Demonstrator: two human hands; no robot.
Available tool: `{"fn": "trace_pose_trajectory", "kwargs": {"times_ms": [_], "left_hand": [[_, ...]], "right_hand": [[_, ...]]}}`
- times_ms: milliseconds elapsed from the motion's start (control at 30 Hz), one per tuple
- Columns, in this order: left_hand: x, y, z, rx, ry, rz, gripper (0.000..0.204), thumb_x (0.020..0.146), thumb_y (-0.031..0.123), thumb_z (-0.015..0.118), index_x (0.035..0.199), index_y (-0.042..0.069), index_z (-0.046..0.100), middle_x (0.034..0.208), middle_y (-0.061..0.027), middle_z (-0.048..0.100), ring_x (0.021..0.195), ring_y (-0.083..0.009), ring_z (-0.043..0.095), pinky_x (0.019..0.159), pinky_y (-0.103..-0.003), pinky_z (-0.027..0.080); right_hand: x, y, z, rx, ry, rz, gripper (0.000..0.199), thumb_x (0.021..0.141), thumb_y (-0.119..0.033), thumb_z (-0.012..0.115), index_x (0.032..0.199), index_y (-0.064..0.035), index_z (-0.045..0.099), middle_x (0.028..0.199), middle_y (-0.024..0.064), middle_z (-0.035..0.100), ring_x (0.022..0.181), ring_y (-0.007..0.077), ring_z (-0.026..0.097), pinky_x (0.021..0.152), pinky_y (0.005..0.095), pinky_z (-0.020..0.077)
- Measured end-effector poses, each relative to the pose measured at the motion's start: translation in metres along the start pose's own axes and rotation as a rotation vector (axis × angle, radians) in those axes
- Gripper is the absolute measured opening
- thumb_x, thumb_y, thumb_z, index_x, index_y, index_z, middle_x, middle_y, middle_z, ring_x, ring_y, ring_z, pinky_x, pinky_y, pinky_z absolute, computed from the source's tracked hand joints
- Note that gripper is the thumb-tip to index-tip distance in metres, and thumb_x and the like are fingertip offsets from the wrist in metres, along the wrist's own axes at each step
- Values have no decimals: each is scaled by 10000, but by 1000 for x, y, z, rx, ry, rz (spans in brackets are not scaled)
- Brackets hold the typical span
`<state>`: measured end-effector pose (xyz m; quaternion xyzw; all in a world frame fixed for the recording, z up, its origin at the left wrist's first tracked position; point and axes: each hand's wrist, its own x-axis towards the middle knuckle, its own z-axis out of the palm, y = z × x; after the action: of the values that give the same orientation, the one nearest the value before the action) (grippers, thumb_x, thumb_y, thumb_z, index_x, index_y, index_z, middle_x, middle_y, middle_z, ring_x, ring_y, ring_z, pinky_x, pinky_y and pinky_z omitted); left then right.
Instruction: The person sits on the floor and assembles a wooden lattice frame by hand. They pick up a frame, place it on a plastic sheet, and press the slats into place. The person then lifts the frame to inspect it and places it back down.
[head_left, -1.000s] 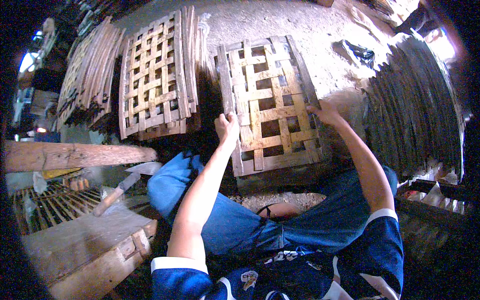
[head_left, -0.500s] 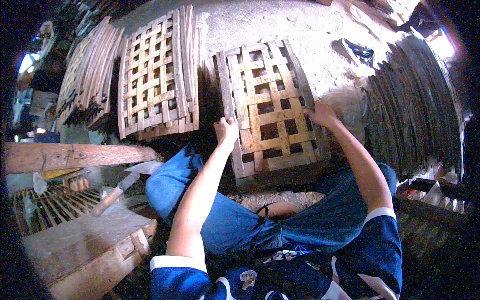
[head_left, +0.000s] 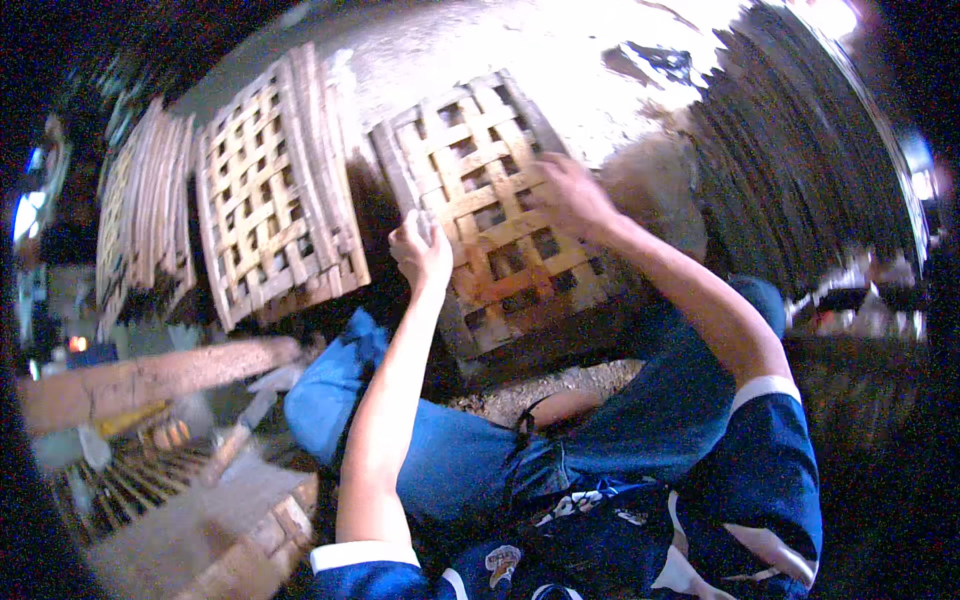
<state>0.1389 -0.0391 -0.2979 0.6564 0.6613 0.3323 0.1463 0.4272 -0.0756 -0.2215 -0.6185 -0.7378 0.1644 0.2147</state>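
In front of my crossed legs lies a woven panel (head_left: 475, 215) of flat, bamboo-like strips in a wooden frame, with square gaps in the weave. My left hand (head_left: 420, 248) is closed at the panel's left edge, fingers curled against the frame. Over the right part of the weave is my right hand (head_left: 578, 197), smeared by motion. Its fingers point toward the panel's middle; whether they touch the strips I cannot make out.
To the left, similar panels stand in a near stack (head_left: 270, 190) and a farther stack (head_left: 145, 220). Dark slats (head_left: 800, 150) are piled at the right. A wooden beam (head_left: 160, 380), a knife (head_left: 240, 430) and a slatted rack (head_left: 130, 490) lie at the lower left.
My right hand has left the panel's right edge and moved inward over the weave. My left hand stays at the left edge. The whole view has turned somewhat.
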Motion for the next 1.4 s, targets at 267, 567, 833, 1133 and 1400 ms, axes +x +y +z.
{"fn": "trace_pose_trajectory", "kwargs": {"times_ms": [267, 567, 833, 1133, 1400], "left_hand": [[-1, 164, -75, -1883, -1234, -653, 801, 932, 671, 249, 1487, 98, 331, 1522, -135, 344, 1377, -337, 363, 1147, -514, 269], [15, 228, -90, -1892, -1255, -695, 845, 930, 671, 314, 1522, 78, 213, 1555, -177, 261, 1415, -335, 296, 1153, -516, 256], [32, 199, -109, -1083, -1524, -241, 567, 1018, 430, 367, 1413, 27, 422, 1286, -201, 587, 1044, -309, 661, 816, -396, 575], [3, 164, -68, 22, -1288, 605, 460, 937, 299, 577, 1308, 30, 541, 1229, -191, 621, 1112, -327, 614, 961, -379, 475], [5, 169, -73, 134, -1131, 686, 451, 930, 302, 559, 1275, 11, 550, 1173, -204, 617, 1102, -365, 594, 945, -428, 479]], "right_hand": [[-27, -161, -28, 157, 201, -805, 640, 915, -570, 449, 1367, -120, 500, 1522, 137, 344, 1382, 384, 344, 1083, 656, 232], [3, 19, -67, 287, 258, -281, 548, 918, -467, 519, 1408, -226, 478, 1499, 120, 383, 1359, 316, 384, 1094, 514, 327], [-167, 240, -82, -338, 308, 1056, 529, 925, -426, 533, 1397, -191, 487, 1445, 107, 430, 1291, 281, 426, 1047, 474, 360], [-181, 243, -58, -292, 274, 1182, 508, 934, -380, 548, 1385, -151, 497, 1384, 93, 484, 1214, 242, 473, 994, 429, 396], [-186, 246, -60, -274, 304, 1228, 489, 941, -339, 562, 1373, -116, 506, 1329, 80, 531, 1146, 207, 515, 948, 389, 428]]}}
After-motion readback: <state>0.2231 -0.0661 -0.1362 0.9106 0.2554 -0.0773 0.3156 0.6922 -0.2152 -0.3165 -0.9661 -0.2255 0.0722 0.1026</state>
